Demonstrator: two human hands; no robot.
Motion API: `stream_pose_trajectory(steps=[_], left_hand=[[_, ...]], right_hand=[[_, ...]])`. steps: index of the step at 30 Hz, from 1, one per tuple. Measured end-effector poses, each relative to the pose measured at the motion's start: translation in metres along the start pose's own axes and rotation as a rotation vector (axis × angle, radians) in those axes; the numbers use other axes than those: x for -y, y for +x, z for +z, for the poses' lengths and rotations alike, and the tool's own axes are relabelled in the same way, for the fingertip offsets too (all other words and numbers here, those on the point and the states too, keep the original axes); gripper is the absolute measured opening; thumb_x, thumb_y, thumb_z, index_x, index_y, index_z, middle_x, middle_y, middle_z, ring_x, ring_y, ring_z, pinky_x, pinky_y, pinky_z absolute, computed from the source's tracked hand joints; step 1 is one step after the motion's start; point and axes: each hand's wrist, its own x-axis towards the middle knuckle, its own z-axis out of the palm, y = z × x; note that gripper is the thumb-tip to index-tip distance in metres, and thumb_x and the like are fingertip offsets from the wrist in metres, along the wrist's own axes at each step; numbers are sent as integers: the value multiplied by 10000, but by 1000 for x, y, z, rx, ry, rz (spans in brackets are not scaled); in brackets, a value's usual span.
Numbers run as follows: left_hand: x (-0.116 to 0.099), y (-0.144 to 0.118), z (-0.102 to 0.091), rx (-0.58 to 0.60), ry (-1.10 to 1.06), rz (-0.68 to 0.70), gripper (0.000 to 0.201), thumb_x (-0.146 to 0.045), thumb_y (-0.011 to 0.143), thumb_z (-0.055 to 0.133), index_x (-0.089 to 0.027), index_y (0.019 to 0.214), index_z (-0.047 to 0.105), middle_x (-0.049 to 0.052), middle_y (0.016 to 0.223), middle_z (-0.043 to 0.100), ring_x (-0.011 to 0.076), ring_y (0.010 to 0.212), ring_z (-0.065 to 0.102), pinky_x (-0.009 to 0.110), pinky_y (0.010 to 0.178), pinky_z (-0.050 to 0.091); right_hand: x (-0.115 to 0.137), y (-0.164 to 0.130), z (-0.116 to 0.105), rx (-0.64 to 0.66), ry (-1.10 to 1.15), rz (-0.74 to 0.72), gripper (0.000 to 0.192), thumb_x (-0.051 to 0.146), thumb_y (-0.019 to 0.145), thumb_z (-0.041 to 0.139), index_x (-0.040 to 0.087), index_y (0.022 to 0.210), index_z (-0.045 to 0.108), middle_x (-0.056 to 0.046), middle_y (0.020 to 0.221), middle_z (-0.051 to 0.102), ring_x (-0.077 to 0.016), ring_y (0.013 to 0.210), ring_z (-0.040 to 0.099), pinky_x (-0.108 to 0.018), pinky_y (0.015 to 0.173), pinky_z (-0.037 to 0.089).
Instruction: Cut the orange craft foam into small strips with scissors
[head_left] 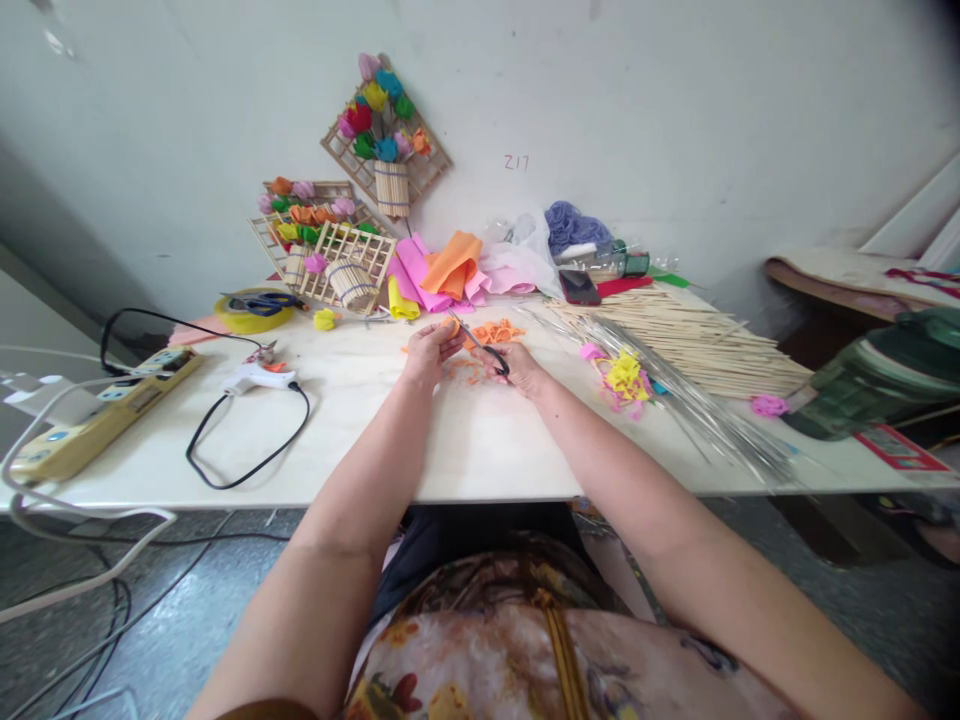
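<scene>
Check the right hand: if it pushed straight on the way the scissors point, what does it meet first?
Likely the orange paper piece pinched in the left hand: the scissors in the right hand point up-left at it. Beyond lies the folded felt pile. Depth is unclear.

This is a small home craft workshop where paper or felt flowers are made by hand. A pale worktable (480,450) against a bare white wall (675,100) carries a glue gun (259,377), a power strip (97,415), folded coloured sheets (442,270) and a heap of wooden sticks (697,340). Finished flower racks (386,140) lean on the wall.
</scene>
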Motion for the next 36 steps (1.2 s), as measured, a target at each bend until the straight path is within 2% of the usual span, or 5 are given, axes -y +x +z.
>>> stream_pose_trajectory(steps=[7, 15, 23, 29, 36], left_hand=[[0, 1, -1, 21, -8, -7, 199, -246, 676, 785, -144, 810, 678, 42, 756, 732, 121, 675, 687, 231, 698, 544], [0, -1, 1, 20, -51, 7, 156, -196, 686, 787, -149, 779, 671, 38, 770, 732, 123, 699, 699, 262, 785, 563], [-1, -1, 2, 38, 7, -5, 186, -231, 689, 807, -137, 795, 686, 44, 767, 735, 126, 687, 706, 251, 756, 560], [-2, -2, 2, 45, 19, -15, 176, -223, 682, 790, -134, 798, 691, 56, 769, 740, 135, 692, 710, 247, 723, 559], [-2, -3, 2, 32, 32, -12, 185, -227, 672, 792, -137, 803, 696, 63, 774, 738, 150, 716, 716, 256, 738, 552]], right_hand=[[0, 0, 0, -10, 17, 7, 169, 268, 721, 756, 128, 740, 663, 54, 510, 452, -47, 423, 320, -164, 339, 208], [3, -2, 1, -9, 5, 7, 206, 293, 741, 760, 145, 697, 625, 54, 513, 458, -48, 420, 325, -166, 340, 224], [9, -7, 4, -29, 6, 48, 213, 282, 790, 740, 143, 695, 610, 53, 502, 470, -47, 412, 349, -156, 341, 251], [12, -9, 4, -38, 0, 59, 221, 310, 760, 789, 145, 751, 641, 58, 510, 480, -47, 409, 355, -155, 339, 269], [7, -5, 2, -35, 15, 35, 220, 266, 758, 749, 153, 651, 593, 48, 506, 464, -48, 422, 341, -151, 338, 246]])
